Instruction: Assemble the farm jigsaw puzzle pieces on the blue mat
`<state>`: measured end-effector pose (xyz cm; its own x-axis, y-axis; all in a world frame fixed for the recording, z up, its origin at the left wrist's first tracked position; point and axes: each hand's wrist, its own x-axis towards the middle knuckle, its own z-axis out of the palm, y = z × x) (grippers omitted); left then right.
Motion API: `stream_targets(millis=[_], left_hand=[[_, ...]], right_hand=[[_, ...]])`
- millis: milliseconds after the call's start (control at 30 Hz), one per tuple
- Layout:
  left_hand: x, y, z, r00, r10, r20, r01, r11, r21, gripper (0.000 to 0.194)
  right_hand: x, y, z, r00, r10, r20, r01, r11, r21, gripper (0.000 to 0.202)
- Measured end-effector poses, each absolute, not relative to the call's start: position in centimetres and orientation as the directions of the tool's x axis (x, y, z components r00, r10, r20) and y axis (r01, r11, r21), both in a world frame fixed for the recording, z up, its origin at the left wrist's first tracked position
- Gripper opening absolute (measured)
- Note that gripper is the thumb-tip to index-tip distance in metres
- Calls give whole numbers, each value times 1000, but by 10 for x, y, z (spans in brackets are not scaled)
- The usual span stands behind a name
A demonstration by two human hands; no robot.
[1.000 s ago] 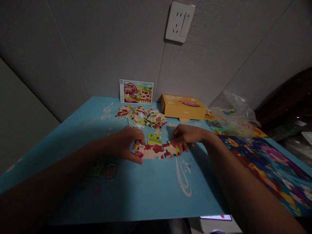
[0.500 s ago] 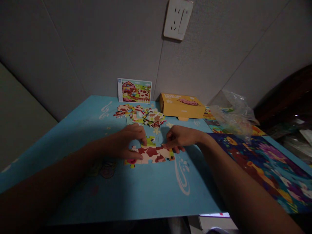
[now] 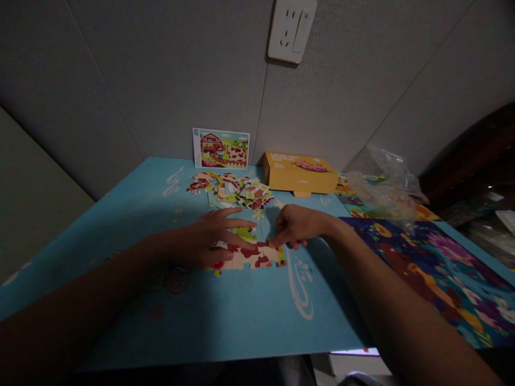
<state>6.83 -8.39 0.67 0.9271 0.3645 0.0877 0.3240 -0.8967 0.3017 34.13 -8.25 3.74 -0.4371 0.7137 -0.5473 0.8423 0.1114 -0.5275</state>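
Joined jigsaw puzzle pieces with brown cow patches and a bit of green lie in a strip on the light blue table. Across the strip's left and upper part lies my left hand, open, its fingers spread and touching the pieces. My right hand is closed at the right end, thumb pressed on the jigsaw puzzle and the other fingers curled at its edge. Part of the strip is hidden under both hands. Beyond them sits a heap of loose puzzle pieces.
A farm picture card leans on the wall behind the heap. To its right stands a yellow box. A clear plastic bag and a dark, colourful picture sheet lie on the right. A wall socket is above.
My left hand has opened from a curled grip at the left end, its fingers now stretched rightward over the puzzle. The right hand stays at the right end, nearly unmoved.
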Motion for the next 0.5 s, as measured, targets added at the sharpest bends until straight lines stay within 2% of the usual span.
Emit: stream_targets(millis=[200,500], left_hand=[[69,-84,7,932,361,38,338,-901,272,57],[71,-83,7,933,360,7,342,-892,296,55]], right_hand=[[337,-85,37,-453,700,-552,842,131,-524,48],[334,-87,39,-425,692,-583,867,126,-482,50]])
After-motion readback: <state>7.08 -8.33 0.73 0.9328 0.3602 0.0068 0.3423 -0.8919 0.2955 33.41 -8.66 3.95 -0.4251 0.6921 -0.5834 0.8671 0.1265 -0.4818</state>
